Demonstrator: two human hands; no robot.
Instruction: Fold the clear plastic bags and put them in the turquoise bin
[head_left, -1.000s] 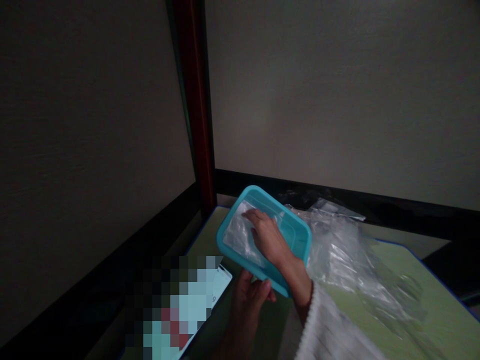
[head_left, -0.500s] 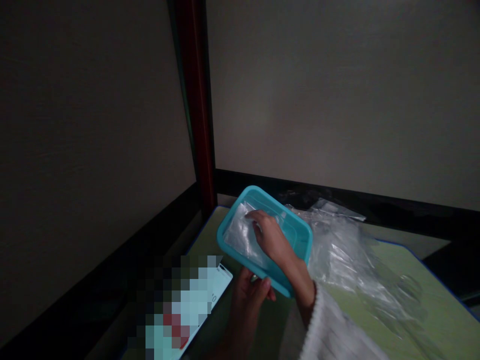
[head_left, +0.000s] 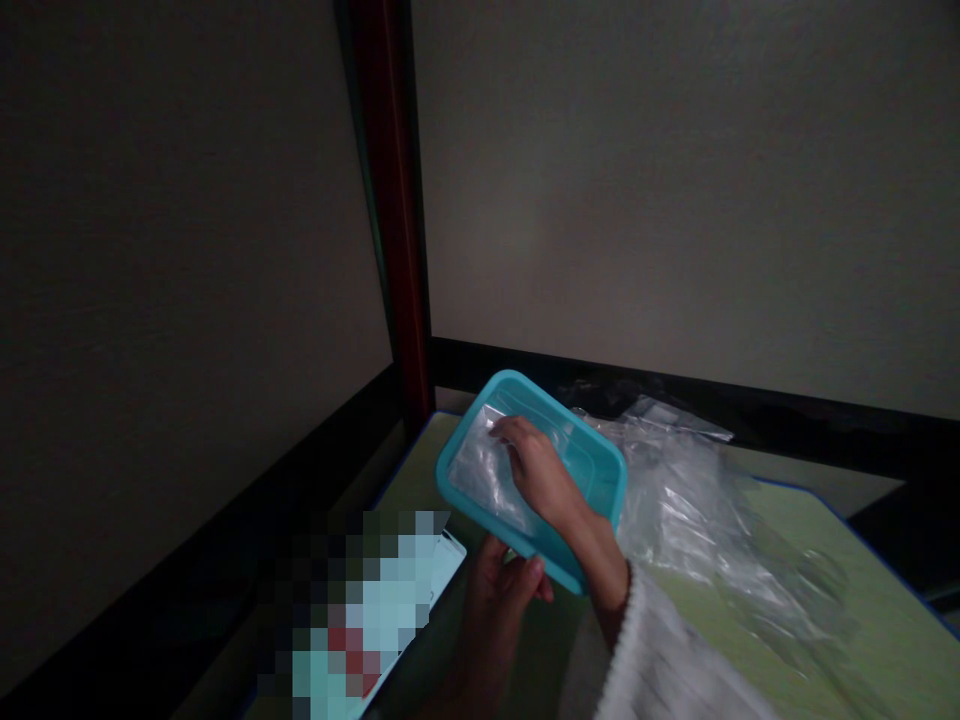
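Observation:
A teal plastic tub (head_left: 604, 490) is held up, tilted, above the mat. At its near side, my left hand (head_left: 510, 585) is closed on the rim, thumb in front and the other fingers partly hidden beneath. Inside the tub lies a crinkled clear plastic bag (head_left: 480, 470). My right hand (head_left: 536, 465) reaches in over the near edge, its fingers bent down onto the bag and pinching it; the fingertips are partly hidden. A white fleecy sleeve (head_left: 667, 650) covers the right forearm.
More clear plastic bags (head_left: 675, 500) lie heaped to the right of the tub on a green mat (head_left: 810, 520) with a blue edge. A lit phone (head_left: 450, 555), partly blurred out, lies to the left. Behind stand pale wall panels (head_left: 675, 200) and a dark red post (head_left: 397, 220).
Almost nothing differs. Both hands keep their hold, and the tub sits very slightly farther right in view.

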